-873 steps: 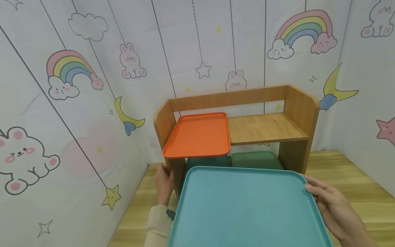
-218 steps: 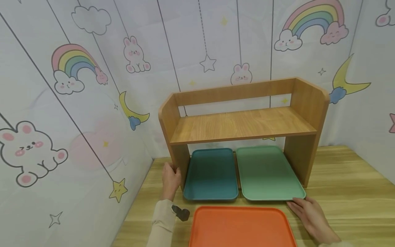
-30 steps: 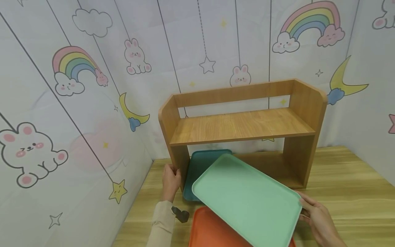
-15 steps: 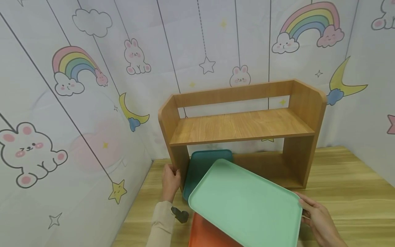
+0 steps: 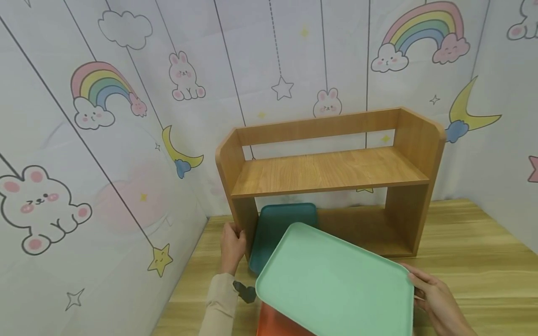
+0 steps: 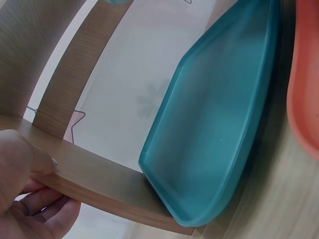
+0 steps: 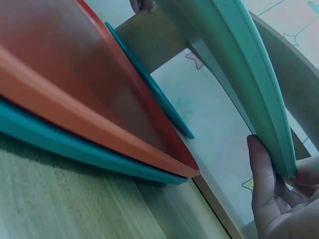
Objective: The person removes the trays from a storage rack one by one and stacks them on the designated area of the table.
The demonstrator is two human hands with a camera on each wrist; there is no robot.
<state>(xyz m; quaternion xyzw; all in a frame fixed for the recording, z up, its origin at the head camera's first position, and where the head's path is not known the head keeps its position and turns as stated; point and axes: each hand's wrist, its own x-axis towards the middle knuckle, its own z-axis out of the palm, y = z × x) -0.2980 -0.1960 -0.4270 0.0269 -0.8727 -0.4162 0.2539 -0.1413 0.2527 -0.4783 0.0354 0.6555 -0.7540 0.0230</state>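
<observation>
My right hand (image 5: 435,298) pinches the right corner of a mint green tray (image 5: 336,280), thumb above and fingers below. That tray is held tilted in front of the shelf, apart from the orange tray (image 5: 279,324) and covering much of it. In the right wrist view, the orange tray lies on a blue-green tray (image 7: 89,157) on the table. My left hand (image 5: 233,247) grips the front edge of the wooden shelf's (image 5: 328,170) left side panel. Inside the lower level, at left, rests a dark teal tray (image 5: 275,228), partly hidden by the green one.
Bare board (image 5: 365,228) shows at the right of the lower level. A wood-grain table (image 5: 475,261) extends right of the shelf. Patterned cloth walls (image 5: 138,140) stand close behind and at the left.
The orange tray left the upper level earlier. Since 7.3 s ago, the green tray has come out of the lower right; lately it shifts slightly toward me. My left hand stays put.
</observation>
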